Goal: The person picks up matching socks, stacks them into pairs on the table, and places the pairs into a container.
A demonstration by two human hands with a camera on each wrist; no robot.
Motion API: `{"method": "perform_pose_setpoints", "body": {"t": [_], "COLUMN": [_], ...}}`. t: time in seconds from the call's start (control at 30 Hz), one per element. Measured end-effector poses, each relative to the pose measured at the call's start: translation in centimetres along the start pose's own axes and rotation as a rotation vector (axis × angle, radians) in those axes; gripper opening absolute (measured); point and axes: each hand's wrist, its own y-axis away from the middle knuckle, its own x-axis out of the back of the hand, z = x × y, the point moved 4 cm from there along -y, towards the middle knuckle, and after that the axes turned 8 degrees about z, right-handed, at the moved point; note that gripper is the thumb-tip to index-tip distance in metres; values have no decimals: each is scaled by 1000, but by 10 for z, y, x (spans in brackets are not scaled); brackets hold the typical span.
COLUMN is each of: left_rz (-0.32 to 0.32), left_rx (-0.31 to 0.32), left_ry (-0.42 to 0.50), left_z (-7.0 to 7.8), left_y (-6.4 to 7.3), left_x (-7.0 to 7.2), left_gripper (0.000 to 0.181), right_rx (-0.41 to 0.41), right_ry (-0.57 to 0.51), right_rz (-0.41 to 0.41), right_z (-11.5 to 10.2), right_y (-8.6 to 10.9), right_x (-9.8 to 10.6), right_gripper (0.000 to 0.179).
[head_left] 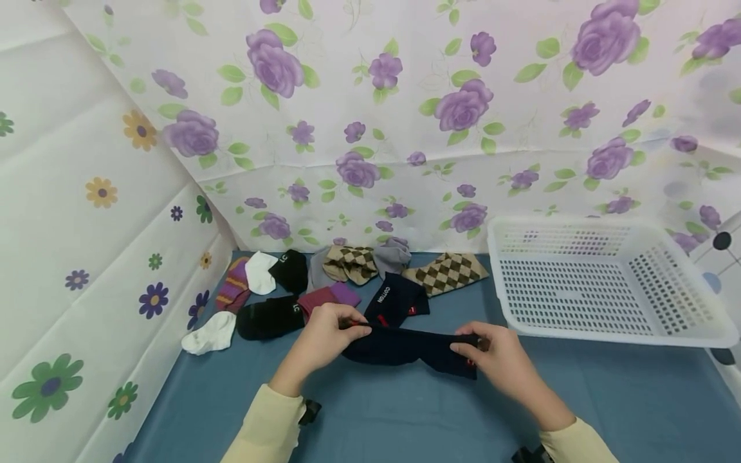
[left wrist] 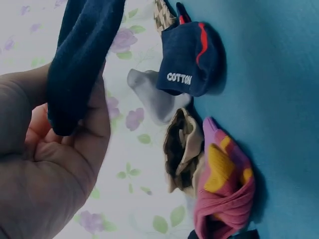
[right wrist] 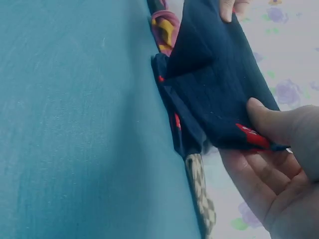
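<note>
A dark navy sock [head_left: 399,346] with red marks is stretched sideways between my two hands over the blue cloth. My left hand [head_left: 330,334] pinches one end of it between thumb and fingers; the left wrist view shows that navy end [left wrist: 79,84] folded over in the grip. At the other end, my right hand [head_left: 492,354] pinches the sock by a corner with a red patch [right wrist: 253,135]. Just behind the held sock lies another navy sock [head_left: 396,299] marked "COTTON" in white, with red stripes.
Several socks lie along the back left: brown checkered [head_left: 448,273], grey [head_left: 392,256], black [head_left: 271,317], white [head_left: 211,333], striped [head_left: 233,286], and magenta with purple [head_left: 321,297]. A white plastic basket [head_left: 619,337] stands at the right. Flowered sheets [head_left: 376,212] rise behind and at left.
</note>
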Motion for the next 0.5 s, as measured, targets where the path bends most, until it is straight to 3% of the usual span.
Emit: {"method": "perform_pose_setpoints", "body": {"t": [0.2, 0.33, 0.5], "left_rz": [-47, -75, -143], "left_rx": [19, 28, 63], "left_ry": [35, 130, 188], "left_z": [-9, -14, -20], "left_y": [3, 3, 4], "left_x": [-9, -11, -15], "left_gripper": [5, 10, 15], "right_rx": [-50, -104, -183], "right_ry": [-47, -24, -13], "right_rz": [31, 49, 4], "right_z": [5, 12, 19], "right_y": [4, 4, 7], "right_x": [3, 6, 7], "right_gripper": [19, 21, 22]}}
